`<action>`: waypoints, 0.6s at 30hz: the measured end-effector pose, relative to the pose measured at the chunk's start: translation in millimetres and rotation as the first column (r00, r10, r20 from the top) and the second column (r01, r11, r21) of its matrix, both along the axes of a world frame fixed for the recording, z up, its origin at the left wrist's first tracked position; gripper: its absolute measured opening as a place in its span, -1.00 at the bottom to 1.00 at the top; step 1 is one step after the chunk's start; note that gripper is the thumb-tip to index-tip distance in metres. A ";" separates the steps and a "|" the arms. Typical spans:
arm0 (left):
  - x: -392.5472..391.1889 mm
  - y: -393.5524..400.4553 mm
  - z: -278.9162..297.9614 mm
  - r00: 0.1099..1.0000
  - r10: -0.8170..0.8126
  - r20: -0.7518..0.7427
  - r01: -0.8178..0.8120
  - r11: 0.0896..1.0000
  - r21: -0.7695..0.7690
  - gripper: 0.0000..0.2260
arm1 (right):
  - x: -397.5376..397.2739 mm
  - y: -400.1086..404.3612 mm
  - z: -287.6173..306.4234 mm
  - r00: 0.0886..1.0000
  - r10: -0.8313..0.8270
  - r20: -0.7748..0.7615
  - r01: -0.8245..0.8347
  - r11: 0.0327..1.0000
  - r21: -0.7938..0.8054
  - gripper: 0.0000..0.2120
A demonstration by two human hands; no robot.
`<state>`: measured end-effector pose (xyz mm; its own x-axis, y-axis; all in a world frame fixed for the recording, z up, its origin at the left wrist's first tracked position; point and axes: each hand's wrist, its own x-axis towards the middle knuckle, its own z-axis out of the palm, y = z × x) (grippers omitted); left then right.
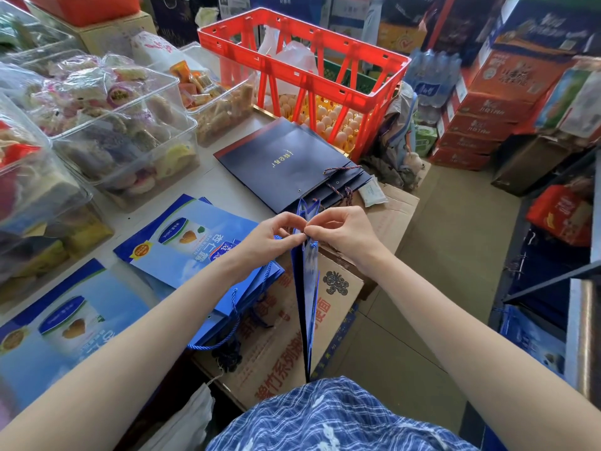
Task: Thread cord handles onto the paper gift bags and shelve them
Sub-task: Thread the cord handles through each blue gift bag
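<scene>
Blue bag (309,304) edge-up against my lap, both hands, left (273,237) and right (341,231), pinching its top rim threading cord; corded navy bags (286,161) stacked at 12 o'clock, nothing shelved yet.

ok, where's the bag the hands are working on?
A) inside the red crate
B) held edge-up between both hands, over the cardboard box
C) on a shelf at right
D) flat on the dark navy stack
B: the folded blue bag stands edge-up over the cardboard box, with the left hand and right hand pinching at its top edge.
</scene>
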<state>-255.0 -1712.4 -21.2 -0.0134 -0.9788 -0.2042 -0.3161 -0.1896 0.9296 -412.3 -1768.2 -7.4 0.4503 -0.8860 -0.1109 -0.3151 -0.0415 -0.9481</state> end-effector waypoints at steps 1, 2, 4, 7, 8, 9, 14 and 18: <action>-1.9 -0.9 1.5 0.999 -0.011 0.032 0.011 1.000 0.004 -0.92 | -0.4 -1.0 1.6 1.000 -0.006 -0.014 0.005 1.000 -0.025 -0.93; -3.6 -2.2 3.2 0.998 -0.022 0.061 0.021 1.000 0.007 -0.92 | -1.0 -2.8 3.4 0.999 -0.016 -0.030 0.015 0.999 -0.050 -0.92; -4.3 -5.4 5.4 0.997 -0.043 0.071 0.040 0.998 0.041 -0.88 | -3.3 -7.7 7.7 0.997 -0.033 -0.070 0.026 0.995 -0.096 -0.88; -3.2 -7.5 4.8 0.999 -0.054 0.004 0.053 0.990 0.132 -0.82 | -2.7 -8.6 10.1 0.995 -0.021 -0.099 0.010 0.994 -0.106 -0.93; -4.3 -8.0 4.0 0.999 -0.036 -0.014 0.038 0.988 0.150 -0.82 | -1.2 -7.4 10.1 0.993 -0.013 -0.114 0.000 0.993 -0.115 -0.95; -5.5 -8.5 2.9 1.000 -0.012 -0.022 0.015 0.987 0.161 -0.82 | 0.1 -6.5 9.8 0.992 -0.007 -0.125 -0.008 0.992 -0.125 -0.96; -11.1 -8.7 4.7 0.999 0.045 0.013 -0.046 0.993 0.105 -0.84 | -0.3 -4.3 5.3 0.994 -0.029 -0.104 0.018 0.995 -0.103 -0.91; -12.7 -7.8 10.5 1.000 -0.016 0.026 0.013 0.993 0.121 -0.93 | 0.6 -3.7 3.1 0.995 -0.098 -0.007 0.098 0.995 0.021 -0.86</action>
